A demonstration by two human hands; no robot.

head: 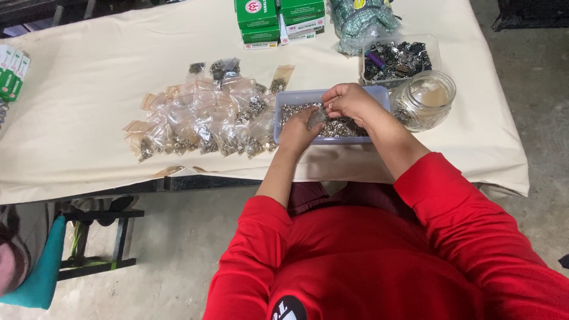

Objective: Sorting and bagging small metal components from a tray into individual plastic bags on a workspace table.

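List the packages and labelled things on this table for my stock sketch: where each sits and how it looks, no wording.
Green boxes: far edge, stacked, rectangular, green with white label strips.
Green-white packs: left edge, flat.
Small clear bags: spread left of the tray, holding metal bits.
Clear bag: right of the boxes, bulging, teal contents.
No signs or screens.

The tabletop (89,118) is covered in matt cream cloth, smooth but for faint creases. At its centre a translucent, dull plastic tray (332,115) holds small shiny metal parts (341,125), and at nine o'clock from it lie glossy clear plastic bags (201,118) of the same metal bits. At three o'clock stands a clear, glinting glass jar (424,99), with glossy green card boxes (278,21) at twelve o'clock.
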